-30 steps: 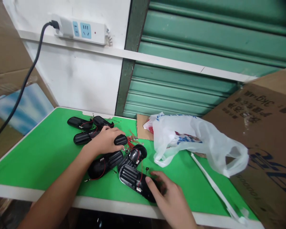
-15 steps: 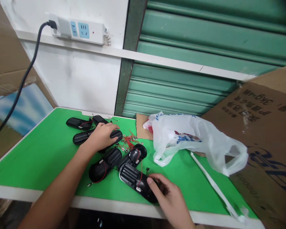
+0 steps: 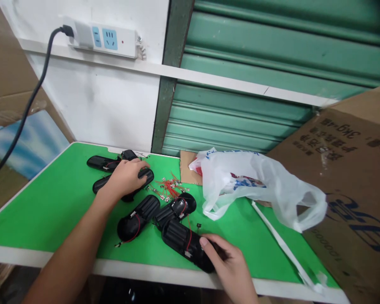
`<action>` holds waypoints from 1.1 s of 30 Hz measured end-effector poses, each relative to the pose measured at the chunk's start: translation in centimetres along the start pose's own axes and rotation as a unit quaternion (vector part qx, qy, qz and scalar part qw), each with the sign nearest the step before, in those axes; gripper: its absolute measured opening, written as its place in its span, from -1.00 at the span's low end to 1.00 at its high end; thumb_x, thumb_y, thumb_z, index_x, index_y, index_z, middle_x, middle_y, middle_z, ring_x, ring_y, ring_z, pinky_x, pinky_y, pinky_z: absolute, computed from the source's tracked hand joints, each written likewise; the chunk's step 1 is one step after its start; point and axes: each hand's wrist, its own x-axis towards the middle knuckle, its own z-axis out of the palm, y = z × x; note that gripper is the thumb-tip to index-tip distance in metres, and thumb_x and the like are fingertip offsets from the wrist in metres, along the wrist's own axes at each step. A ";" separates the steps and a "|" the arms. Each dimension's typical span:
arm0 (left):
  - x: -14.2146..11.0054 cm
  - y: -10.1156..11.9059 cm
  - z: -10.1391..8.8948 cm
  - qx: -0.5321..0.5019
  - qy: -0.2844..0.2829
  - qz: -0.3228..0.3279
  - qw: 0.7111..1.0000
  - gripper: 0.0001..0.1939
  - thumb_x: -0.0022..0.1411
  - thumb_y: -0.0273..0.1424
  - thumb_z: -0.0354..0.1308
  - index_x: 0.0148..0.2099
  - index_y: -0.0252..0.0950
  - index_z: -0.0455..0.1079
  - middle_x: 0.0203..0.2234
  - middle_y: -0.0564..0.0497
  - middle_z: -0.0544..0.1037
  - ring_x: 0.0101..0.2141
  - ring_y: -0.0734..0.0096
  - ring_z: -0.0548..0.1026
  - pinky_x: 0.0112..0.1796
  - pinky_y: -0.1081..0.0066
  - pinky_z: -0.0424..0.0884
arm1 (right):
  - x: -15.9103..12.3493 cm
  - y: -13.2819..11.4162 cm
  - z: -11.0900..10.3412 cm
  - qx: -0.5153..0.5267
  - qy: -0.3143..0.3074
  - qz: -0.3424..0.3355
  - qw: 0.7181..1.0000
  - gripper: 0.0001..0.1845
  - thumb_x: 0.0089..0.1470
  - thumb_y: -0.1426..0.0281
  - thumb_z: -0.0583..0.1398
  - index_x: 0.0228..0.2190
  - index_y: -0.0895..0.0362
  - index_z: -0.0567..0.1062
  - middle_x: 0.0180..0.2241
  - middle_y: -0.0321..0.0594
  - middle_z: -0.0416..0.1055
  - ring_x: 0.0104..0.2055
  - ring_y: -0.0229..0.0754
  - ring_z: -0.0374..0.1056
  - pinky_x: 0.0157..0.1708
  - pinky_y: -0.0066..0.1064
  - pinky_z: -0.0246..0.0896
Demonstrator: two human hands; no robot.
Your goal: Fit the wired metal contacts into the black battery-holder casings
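Observation:
My left hand [image 3: 129, 176] is closed over a black plastic casing [image 3: 146, 175] at the back of the pile, its fingers curled on the upper edge. Other black casings [image 3: 103, 163] lie beside and partly under that hand. Near the front edge, my right hand [image 3: 229, 259] pinches the right end of another black casing [image 3: 183, 241], thumb on top; this one shows ribbed battery slots and a red wire. Two more open casings [image 3: 138, 217] with red wires rest between the hands. A heap of small red wires with metal contacts [image 3: 171, 188] sits behind them.
The casings lie on a green-topped table [image 3: 57, 211] with a white edge. A white plastic bag [image 3: 256, 177] and a white strip [image 3: 281, 245] lie to the right, beside a large cardboard box [image 3: 351, 169]. A power strip [image 3: 114, 40] with a black cable is on the wall.
My left hand has moved a little left, and its casing has slid left away from the red wires. My right hand and its casing have shifted slightly right and toward me.

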 end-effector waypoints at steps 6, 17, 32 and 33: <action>0.1 -0.4 -0.1 0.015 0.003 -0.013 1.000 -0.57 0.28 -0.36 0.13 0.16 -0.23 0.54 0.05 -0.10 0.64 -0.02 0.07 0.61 0.07 0.16 0.39 | -0.1 0.1 0.1 0.006 0.004 -0.004 1.000 -0.50 0.08 -0.08 0.31 -0.44 0.11 0.72 -0.47 -0.16 0.61 -0.45 -0.12 0.50 -0.43 -0.46 0.42; 0.0 -0.6 0.3 -0.012 0.080 0.004 0.997 -0.62 0.33 -0.26 0.11 0.10 -0.26 0.56 0.02 -0.19 0.66 0.05 -0.06 0.56 0.12 -0.03 0.29 | -0.1 -0.6 -0.4 0.019 -0.004 -0.022 1.000 -0.50 0.11 -0.08 0.31 -0.42 0.10 0.74 -0.49 -0.13 0.59 -0.44 -0.06 0.51 -0.45 -0.39 0.42; 0.1 1.8 1.0 -0.203 0.067 0.092 0.973 -0.70 0.37 -0.34 0.05 -0.02 -0.32 0.55 -0.34 -0.04 0.57 -0.33 0.30 0.48 -0.27 0.33 0.36 | 0.0 -0.1 -1.1 0.044 -0.001 -0.083 0.996 -0.65 0.12 0.03 0.35 -0.39 0.03 0.77 -0.48 -0.13 0.62 -0.46 -0.09 0.53 -0.46 -0.40 0.46; 0.1 1.8 1.0 -0.203 0.065 0.089 0.973 -0.70 0.36 -0.34 0.05 -0.02 -0.32 0.56 -0.34 -0.05 0.57 -0.33 0.30 0.48 -0.27 0.32 0.35 | 0.0 0.0 -1.2 0.048 0.003 -0.083 0.995 -0.64 0.11 0.02 0.35 -0.40 0.03 0.77 -0.47 -0.12 0.62 -0.46 -0.08 0.54 -0.45 -0.39 0.47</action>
